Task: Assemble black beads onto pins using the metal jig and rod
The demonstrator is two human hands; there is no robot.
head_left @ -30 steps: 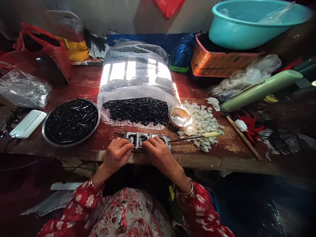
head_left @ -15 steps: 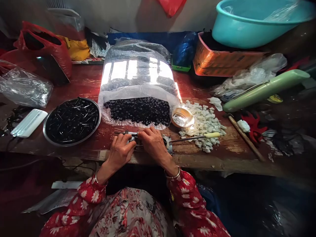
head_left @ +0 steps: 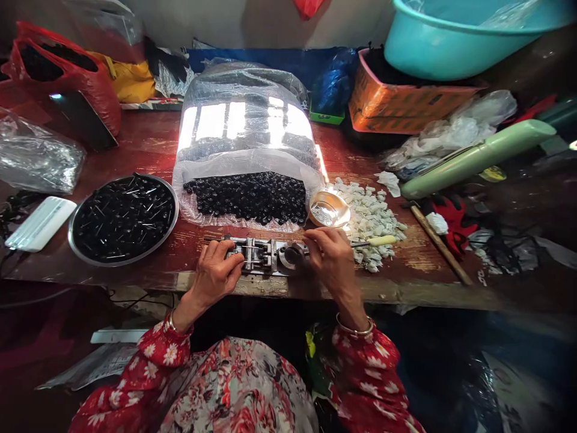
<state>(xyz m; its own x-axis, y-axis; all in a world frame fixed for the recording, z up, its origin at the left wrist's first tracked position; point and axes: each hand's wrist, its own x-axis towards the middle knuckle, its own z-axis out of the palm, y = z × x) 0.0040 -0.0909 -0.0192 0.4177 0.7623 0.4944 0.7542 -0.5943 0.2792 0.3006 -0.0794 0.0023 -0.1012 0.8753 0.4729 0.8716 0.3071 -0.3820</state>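
The left hand (head_left: 214, 270) is curled onto a metal jig (head_left: 259, 255) at the near edge of the bench (head_left: 270, 287). The right hand (head_left: 331, 258) is half closed just right of it, its hold unclear. Many black beads (head_left: 246, 198) lie in a plastic bag (head_left: 246, 126) at the far side, more in a metal tray (head_left: 177, 207) to the left.

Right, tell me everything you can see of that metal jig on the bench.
The small steel jig lies flat near the front edge of the red-brown wooden bench, its long side running across. It is a dull grey, blocky frame with slotted uprights and screws, a thin rod sticking out at the left end and a round collar with a dark centre at the right. The person's left hand rests its fingers on the left end; the right hand hovers near the collar.
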